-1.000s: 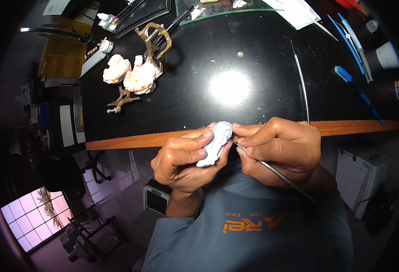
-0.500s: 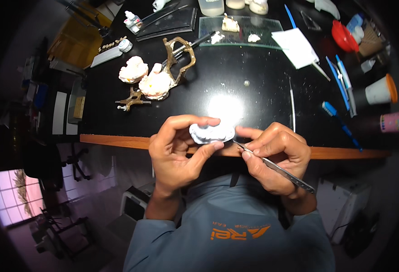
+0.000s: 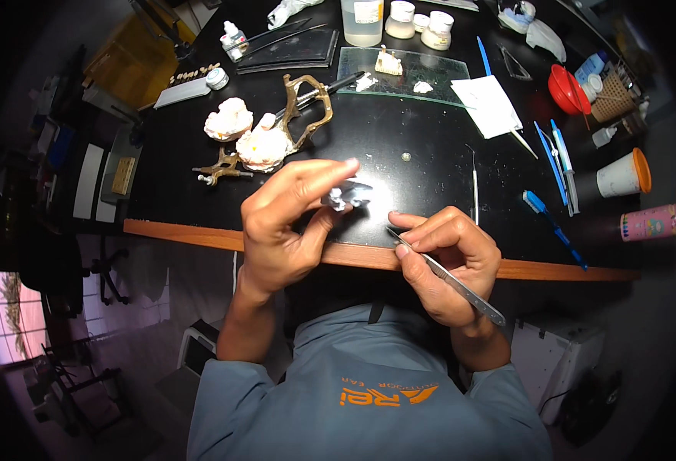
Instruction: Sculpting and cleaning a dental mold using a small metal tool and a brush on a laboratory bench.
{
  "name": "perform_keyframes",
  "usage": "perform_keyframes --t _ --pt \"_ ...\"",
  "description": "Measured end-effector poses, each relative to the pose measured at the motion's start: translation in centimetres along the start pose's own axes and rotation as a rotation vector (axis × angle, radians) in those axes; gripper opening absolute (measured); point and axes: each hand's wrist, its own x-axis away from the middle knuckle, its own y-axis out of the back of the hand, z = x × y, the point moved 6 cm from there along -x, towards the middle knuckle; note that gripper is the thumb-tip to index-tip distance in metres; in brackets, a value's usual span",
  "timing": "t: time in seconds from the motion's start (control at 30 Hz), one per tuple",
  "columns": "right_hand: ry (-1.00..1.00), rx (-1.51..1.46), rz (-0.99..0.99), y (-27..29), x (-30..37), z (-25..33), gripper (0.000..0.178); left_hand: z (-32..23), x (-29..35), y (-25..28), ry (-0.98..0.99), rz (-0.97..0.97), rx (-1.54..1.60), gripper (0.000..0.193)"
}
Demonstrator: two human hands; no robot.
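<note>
Left hand point(image 3: 282, 219) pinches the cast point(image 3: 347, 195) over the desk point(image 3: 430, 138); at the cast's four o'clock, the right hand point(image 3: 455, 263) grips a tool point(image 3: 462, 287), tip apart. Pale models point(image 3: 263, 146) lie toward ten o'clock.

black table point(image 3: 384, 134), wooden edge point(image 3: 534, 270) | brass-coloured frame point(image 3: 290, 110) | glass slab point(image 3: 441, 69) | red bowl point(image 3: 568, 88) | blue brush point(image 3: 535, 202)

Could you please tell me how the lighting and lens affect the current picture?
In the head view, white glare washes out the table just right of the cast, which is partly shadowed, its detail hard to read; also in the head view, the corners fall to black, the wooden front edge bows slightly, and the bright window looks skewed.
</note>
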Motion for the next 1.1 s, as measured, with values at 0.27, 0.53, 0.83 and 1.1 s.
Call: perform_keyframes --t 0.27,0.53,0.83,1.1 --pt "0.086 -0.148 -0.042 -1.8 -1.3 -0.6 0.013 1.2 1.3 -0.5 0.221 -0.115 0.416 0.058" --pt "0.184 -0.057 -0.034 -2.2 -1.4 -0.4 0.016 1.6 1.4 -0.5 0.287 -0.045 0.4 0.061" --pt "0.152 -0.062 -0.054 -2.3 -1.1 -0.6 0.016 1.8 1.6 -0.4 0.261 -0.01 0.338 0.061" --pt "0.147 -0.009 -0.016 -2.4 -1.2 -0.3 0.017 1.4 1.5 -0.3 0.235 -0.02 0.275 0.059"
